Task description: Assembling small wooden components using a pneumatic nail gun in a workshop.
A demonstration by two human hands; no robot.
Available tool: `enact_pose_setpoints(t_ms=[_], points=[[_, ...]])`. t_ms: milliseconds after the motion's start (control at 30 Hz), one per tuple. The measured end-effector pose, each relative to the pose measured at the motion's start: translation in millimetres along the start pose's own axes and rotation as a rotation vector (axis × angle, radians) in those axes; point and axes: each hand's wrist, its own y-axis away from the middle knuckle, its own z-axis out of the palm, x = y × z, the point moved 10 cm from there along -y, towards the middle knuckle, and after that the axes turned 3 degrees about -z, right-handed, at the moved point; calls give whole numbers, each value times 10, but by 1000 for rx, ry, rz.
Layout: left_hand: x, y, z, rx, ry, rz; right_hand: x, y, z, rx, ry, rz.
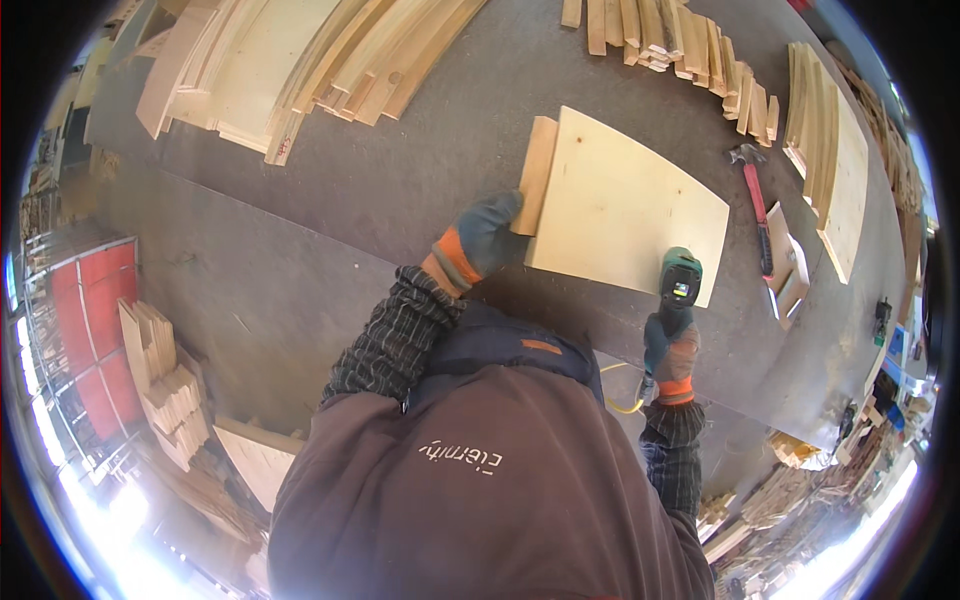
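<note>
A pale plywood panel (625,200) with a curved far edge lies in front of me on the dark table. Along its left edge sits a short wooden strip (538,170). My left hand (482,238), in a grey-blue and orange glove, grips the strip's near end; part of the fingers is hidden. Gloved the same way, my right hand (672,345) is closed round the handle of a green and black nail gun (681,275). A yellow air hose (622,408) runs at its base. The tool's head is over the panel's near right corner; its contact point is hidden.
A claw hammer (757,205) with a red and black handle lies right of the panel, by a small wooden offcut (787,265). Stacked boards (375,60) stand far left, short blocks (700,50) far right, and curved panels (835,160) at the right edge.
</note>
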Motion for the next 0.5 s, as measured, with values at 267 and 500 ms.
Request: enact_pose_setpoints(t_ms=[267, 500], points=[[-192, 37, 205, -47, 164, -14, -290, 138, 177, -240, 153, 55], [-340, 164, 97, 21, -15, -60, -525, 166, 294, -282, 61, 102]])
